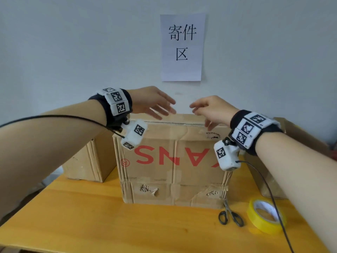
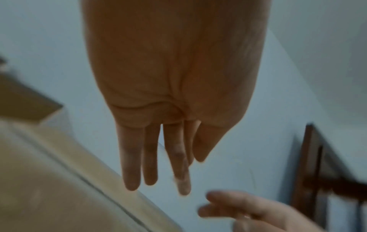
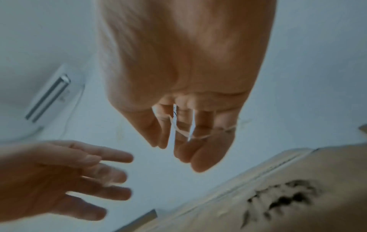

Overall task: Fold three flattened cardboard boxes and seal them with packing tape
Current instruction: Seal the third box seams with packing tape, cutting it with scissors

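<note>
Pale wall (image 1: 73, 52) behind, white paper sign (image 1: 182, 48) with black characters taped to it. Yellow wooden surface (image 1: 82, 216) carries everything. Center: assembled cardboard box (image 1: 173, 170), red upside-down lettering on its front, torn tape patches low on the front, top flaps closed. Second cardboard box (image 1: 85, 161) just beside it on the left, set further back. Third cardboard box (image 1: 264, 176) at right, partly hidden by the right forearm. Black-handled scissors (image 1: 230, 214) lie on the surface at the center box's front right corner; yellow packing tape roll (image 1: 265, 216) near them, to their right, lying tilted.

Left hand (image 1: 151, 102) hovers above the back top edge of the center box, fingers straight and slightly spread, holds nothing. Right hand (image 1: 211, 110) hovers above the same edge, apart from the left hand, fingers loosely bent and relaxed. Right wrist view shows thin pale strands across the right hand's fingers (image 3: 198, 133); too blurred to identify. Both wrists wear black bands with white marker tags and a white camera unit.
</note>
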